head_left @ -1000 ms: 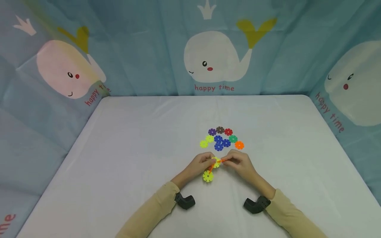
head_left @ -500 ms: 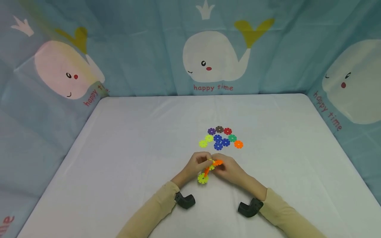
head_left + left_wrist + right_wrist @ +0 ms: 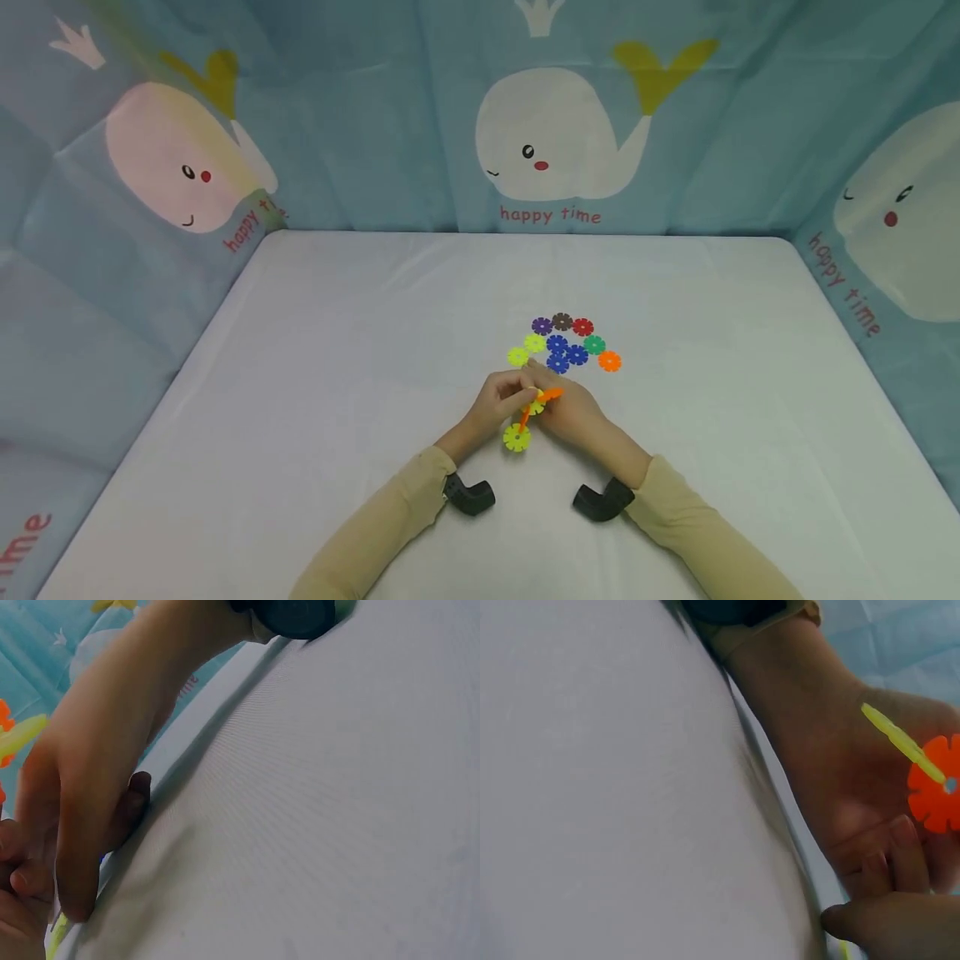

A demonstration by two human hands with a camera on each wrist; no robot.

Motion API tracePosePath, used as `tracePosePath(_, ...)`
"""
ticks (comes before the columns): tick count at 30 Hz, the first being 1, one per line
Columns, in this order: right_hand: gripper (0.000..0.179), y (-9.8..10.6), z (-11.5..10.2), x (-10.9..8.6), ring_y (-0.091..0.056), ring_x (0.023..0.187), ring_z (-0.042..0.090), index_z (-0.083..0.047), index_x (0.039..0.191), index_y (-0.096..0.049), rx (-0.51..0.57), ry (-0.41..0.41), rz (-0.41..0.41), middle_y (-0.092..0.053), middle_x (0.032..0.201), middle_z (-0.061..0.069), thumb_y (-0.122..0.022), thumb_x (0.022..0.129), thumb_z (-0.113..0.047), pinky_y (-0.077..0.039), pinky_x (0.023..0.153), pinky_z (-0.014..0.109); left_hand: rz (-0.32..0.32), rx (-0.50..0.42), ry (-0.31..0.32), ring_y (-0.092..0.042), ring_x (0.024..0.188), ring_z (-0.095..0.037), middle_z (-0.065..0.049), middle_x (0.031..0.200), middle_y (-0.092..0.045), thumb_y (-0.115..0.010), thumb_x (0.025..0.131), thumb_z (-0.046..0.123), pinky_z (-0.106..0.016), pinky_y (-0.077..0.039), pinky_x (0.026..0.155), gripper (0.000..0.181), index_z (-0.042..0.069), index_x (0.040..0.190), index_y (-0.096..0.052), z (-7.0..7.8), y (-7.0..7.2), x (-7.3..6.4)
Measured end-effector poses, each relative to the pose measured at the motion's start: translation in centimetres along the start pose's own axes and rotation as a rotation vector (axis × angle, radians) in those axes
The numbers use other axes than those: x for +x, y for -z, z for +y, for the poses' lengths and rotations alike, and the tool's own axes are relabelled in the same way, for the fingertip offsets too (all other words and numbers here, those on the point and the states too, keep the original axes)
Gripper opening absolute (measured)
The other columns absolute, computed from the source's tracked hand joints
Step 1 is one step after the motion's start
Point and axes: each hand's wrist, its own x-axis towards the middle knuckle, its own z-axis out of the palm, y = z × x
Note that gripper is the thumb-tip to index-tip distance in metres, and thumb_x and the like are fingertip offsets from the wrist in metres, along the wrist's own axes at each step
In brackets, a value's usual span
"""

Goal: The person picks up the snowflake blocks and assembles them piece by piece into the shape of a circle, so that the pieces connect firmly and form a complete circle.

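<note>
In the head view my left hand (image 3: 497, 406) pinches a chain of notched snowflake discs between thumb and fingers. In that chain a yellow disc (image 3: 517, 437) hangs at the lower end, and an orange disc (image 3: 552, 394) sticks out at the other. My right hand (image 3: 572, 411) reaches past the chain, its back up and fingers extended, toward a loose yellow disc (image 3: 517, 357) on the table. In the left wrist view a right fingertip (image 3: 77, 904) points down right at a yellow disc's edge (image 3: 58, 934). An orange disc (image 3: 939, 784) shows before the left palm in the right wrist view.
Several loose discs lie flat beyond the hands: another yellow disc (image 3: 535, 343), blue (image 3: 557, 363), purple (image 3: 542, 326), brown (image 3: 562, 321), red (image 3: 582, 327), green (image 3: 595, 344) and orange (image 3: 610, 361). A blue whale-print curtain (image 3: 375, 125) surrounds the white table (image 3: 337, 350).
My right hand has let go of the orange disc on the chain and moved left and forward, to the loose yellow disc. My left hand keeps hold of the chain.
</note>
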Motion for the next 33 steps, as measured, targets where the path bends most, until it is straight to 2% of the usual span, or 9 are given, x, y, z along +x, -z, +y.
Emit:
tracePosePath(4, 0.048, -0.1, -0.4, 0.6, -0.049, 0.109, 0.027, 0.002, 0.125, -0.048, -0.079, 0.000, -0.034, -0.045, 0.129, 0.015, -0.063, 0.083, -0.012, -0.048, 0.058, 0.026, 0.024, 0.015, 0.015, -0.043, 0.061, -0.011, -0.002, 0.066, -0.048, -0.050, 0.087, 0.003, -0.021, -0.038, 0.056, 0.018, -0.009, 0.073, -0.051, -0.1, 0.1, 0.0)
tracePosePath(6, 0.047, 0.0, -0.6, 0.8, -0.051, 0.107, 0.027, 0.002, 0.126, -0.048, -0.081, -0.017, -0.058, -0.046, 0.128, 0.015, -0.062, 0.084, -0.014, -0.048, 0.059, 0.026, 0.045, 0.031, 0.022, -0.043, 0.064, -0.012, -0.002, 0.069, -0.049, -0.049, 0.087, -0.001, -0.021, -0.038, 0.057, 0.016, -0.009, 0.073, -0.051, -0.1, 0.0, 0.1)
tracePosePath(9, 0.033, 0.0, -0.7, 0.7, -0.059, 0.088, 0.025, 0.002, 0.111, -0.057, -0.051, -0.018, -0.039, -0.058, 0.106, 0.014, -0.064, 0.082, -0.012, -0.049, 0.063, 0.030, 0.076, 0.034, 0.042, -0.045, 0.066, -0.013, -0.004, 0.071, -0.050, -0.048, 0.087, -0.003, -0.021, -0.039, 0.059, 0.014, -0.008, 0.074, -0.051, 0.1, 0.0, 0.0)
tracePosePath(12, 0.017, -0.3, -0.5, 0.3, -0.053, 0.069, 0.017, -0.004, 0.093, -0.057, -0.025, 0.023, 0.009, -0.052, 0.083, 0.002, -0.066, 0.079, -0.007, -0.048, 0.062, 0.027, 0.077, 0.020, 0.057, -0.045, 0.065, -0.013, -0.005, 0.071, -0.050, -0.049, 0.089, 0.006, -0.021, -0.040, 0.056, 0.021, -0.008, 0.074, -0.050, 0.1, -0.1, 0.1)
tracePosePath(14, 0.018, -0.6, -0.3, 0.1, -0.050, 0.069, 0.017, -0.004, 0.090, -0.053, -0.023, 0.061, 0.050, -0.047, 0.084, 0.002, -0.065, 0.076, -0.003, -0.047, 0.061, 0.027, 0.074, 0.011, 0.066, -0.043, 0.061, -0.013, -0.003, 0.069, -0.049, -0.051, 0.090, 0.015, -0.020, -0.039, 0.052, 0.027, -0.007, 0.073, -0.049, 0.1, -0.1, 0.1)
tracePosePath(16, 0.028, -0.9, -0.1, -0.2, -0.054, 0.081, 0.020, -0.001, 0.101, -0.054, -0.003, 0.064, 0.072, -0.051, 0.096, 0.005, -0.065, 0.076, -0.003, -0.048, 0.069, 0.030, 0.067, 0.007, 0.059, -0.042, 0.058, -0.012, -0.002, 0.067, -0.048, -0.051, 0.089, 0.016, -0.021, -0.037, 0.050, 0.028, -0.007, 0.072, -0.049, -0.1, -0.1, 0.2)
tracePosePath(19, 0.040, -1.1, 0.4, -0.7, -0.056, 0.092, 0.027, 0.003, 0.111, -0.055, 0.065, 0.032, 0.099, -0.056, 0.106, 0.012, -0.067, 0.074, -0.002, -0.046, 0.076, 0.037, 0.063, 0.008, 0.057, -0.038, 0.054, -0.013, 0.000, 0.065, -0.045, -0.048, 0.089, 0.005, -0.022, -0.034, 0.047, 0.020, -0.006, 0.072, -0.048, -0.1, 0.0, 0.2)
tracePosePath(25, 0.022, -1.0, 1.5, -1.3, -0.055, 0.074, 0.020, -0.001, 0.092, -0.067, 0.216, 0.000, 0.112, -0.061, 0.081, 0.007, -0.073, 0.071, -0.003, -0.046, 0.068, 0.033, 0.060, 0.026, 0.066, -0.039, 0.055, -0.015, -0.007, 0.064, -0.045, -0.046, 0.086, -0.010, -0.022, -0.034, 0.049, 0.015, -0.007, 0.071, -0.049, 0.1, 0.0, 0.4)
tracePosePath(33, 0.031, -0.8, 1.8, -1.1, -0.056, 0.087, 0.019, -0.002, 0.102, -0.061, 0.489, -0.003, 0.058, -0.061, 0.099, 0.006, -0.070, 0.073, 0.003, -0.046, 0.076, 0.030, 0.050, 0.030, 0.078, -0.041, 0.056, -0.014, -0.008, 0.063, -0.045, -0.046, 0.086, -0.010, -0.025, -0.036, 0.050, 0.017, -0.005, 0.070, -0.048, 0.2, -0.1, 0.4)
